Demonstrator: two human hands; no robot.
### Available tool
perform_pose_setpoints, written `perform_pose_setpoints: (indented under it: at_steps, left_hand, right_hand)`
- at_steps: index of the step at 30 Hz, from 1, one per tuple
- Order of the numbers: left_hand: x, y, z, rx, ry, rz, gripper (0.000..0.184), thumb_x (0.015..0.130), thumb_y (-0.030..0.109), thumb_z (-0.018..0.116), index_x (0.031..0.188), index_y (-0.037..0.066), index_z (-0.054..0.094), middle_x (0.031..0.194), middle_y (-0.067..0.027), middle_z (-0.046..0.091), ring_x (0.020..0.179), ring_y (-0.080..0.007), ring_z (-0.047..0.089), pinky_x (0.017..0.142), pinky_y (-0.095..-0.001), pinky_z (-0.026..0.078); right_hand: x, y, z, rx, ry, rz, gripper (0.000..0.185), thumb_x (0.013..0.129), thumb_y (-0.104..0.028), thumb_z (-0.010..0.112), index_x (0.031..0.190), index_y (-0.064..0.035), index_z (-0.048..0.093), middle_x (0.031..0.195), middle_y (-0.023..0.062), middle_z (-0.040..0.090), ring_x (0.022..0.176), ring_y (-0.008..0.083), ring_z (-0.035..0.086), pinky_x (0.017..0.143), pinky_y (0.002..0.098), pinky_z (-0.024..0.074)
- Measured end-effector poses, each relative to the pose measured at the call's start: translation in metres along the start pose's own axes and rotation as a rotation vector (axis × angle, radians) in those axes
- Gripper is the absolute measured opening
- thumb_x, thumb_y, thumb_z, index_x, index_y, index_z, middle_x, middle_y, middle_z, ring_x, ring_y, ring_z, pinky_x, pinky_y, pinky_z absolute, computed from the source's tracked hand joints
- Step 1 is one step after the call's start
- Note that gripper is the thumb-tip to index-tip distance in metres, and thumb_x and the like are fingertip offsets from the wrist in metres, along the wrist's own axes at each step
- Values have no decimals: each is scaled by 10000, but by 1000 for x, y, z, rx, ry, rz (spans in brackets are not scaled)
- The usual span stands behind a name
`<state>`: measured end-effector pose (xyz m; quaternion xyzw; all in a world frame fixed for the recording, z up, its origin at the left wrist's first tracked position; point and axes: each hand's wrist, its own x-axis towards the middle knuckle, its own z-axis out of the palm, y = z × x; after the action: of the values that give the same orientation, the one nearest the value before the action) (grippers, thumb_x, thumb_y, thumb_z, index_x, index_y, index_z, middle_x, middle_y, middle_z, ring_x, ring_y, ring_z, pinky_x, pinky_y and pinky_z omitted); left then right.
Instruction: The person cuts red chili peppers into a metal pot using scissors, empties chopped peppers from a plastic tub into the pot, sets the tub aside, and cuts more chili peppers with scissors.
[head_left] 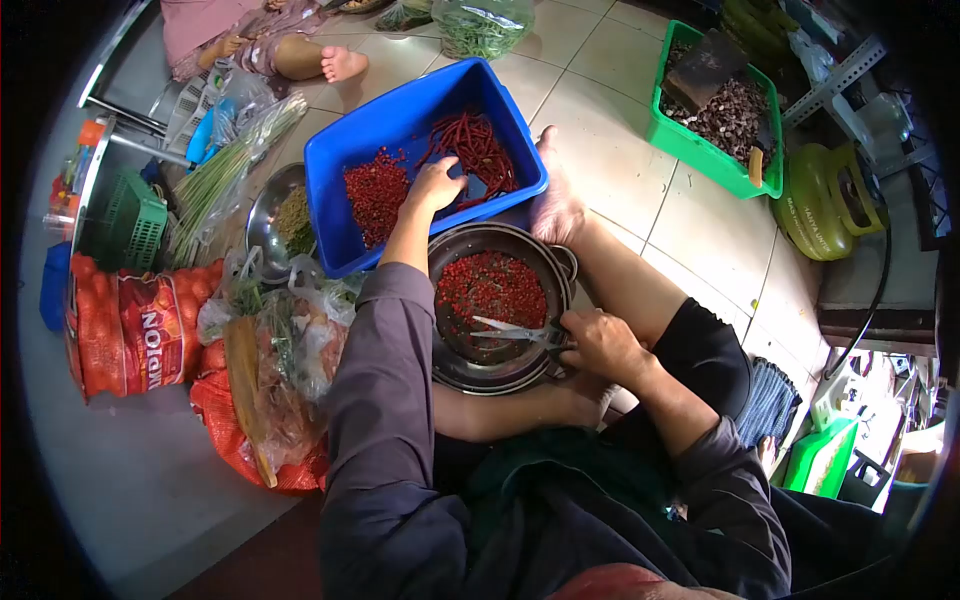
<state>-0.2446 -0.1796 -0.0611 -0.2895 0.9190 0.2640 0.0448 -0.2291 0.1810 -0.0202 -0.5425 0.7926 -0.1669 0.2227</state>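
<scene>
My right hand (603, 345) grips a pair of scissors (513, 331). Their blades are spread, pointing left above a dark round pan (462, 358) between my legs. Small cut pieces of red chili (488, 287) cover part of the pan's bottom. My left hand (436, 185) reaches into a blue plastic tub (332, 165), its thumb and fingers apart beside a heap of long, dried-looking red chilies (478, 150). No chili shows between those fingers. Left of that hand, in the same tub, lies a pile of small cut red chili (375, 190).
A steel bowl (262, 215), bundled green stalks (225, 180) and red net sacks (150, 320) are on the left. At the upper right are a green crate (670, 140) of dark pieces and a green gas cylinder (815, 205). Another person's bare foot (343, 63) shows beyond the tub.
</scene>
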Motion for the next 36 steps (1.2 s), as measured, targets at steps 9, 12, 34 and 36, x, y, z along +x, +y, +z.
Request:
perform_pose_setpoints:
  at_steps: [9, 12, 34, 36]
  left_hand:
    - [50, -31, 37, 154, -197, -348, 474, 841, 224, 482, 1279, 48, 438, 1331, -228, 386, 1225, -349, 411, 1013, -438, 355]
    - [31, -19, 24, 215, -89, -279, 343, 821, 93, 464, 1127, -23, 568, 1188, -257, 519, 1126, -360, 507, 953, -430, 414]
    - [-268, 32, 13, -1023, 140, -92, 392, 783, -11, 564, 1175, -7, 560, 757, 29, 525, 628, -35, 461, 527, -197, 415]
    - [-283, 36, 20, -1006, 137, -69, 400, 772, -40, 546, 1169, 7, 571, 761, 31, 526, 633, -33, 463, 526, -197, 430]
  right_hand:
    - [-1, 4, 0, 82, -22, -59, 433, 649, -224, 739, 947, -14, 504, 857, 171, 602, 851, 318, 604, 733, 392, 495]
    - [-1, 3, 0, 91, -24, -52, 434, 649, -222, 738, 950, -15, 504, 868, 172, 604, 853, 322, 604, 735, 394, 493]
    - [-4, -16, -16, 523, -171, -27, 565, 718, -533, 683, 746, 17, 560, 653, 187, 564, 643, 299, 584, 613, 388, 440]
    - [-3, -18, -16, 522, -260, 0, 594, 718, -577, 657, 731, 10, 570, 660, 174, 572, 671, 279, 587, 628, 383, 437]
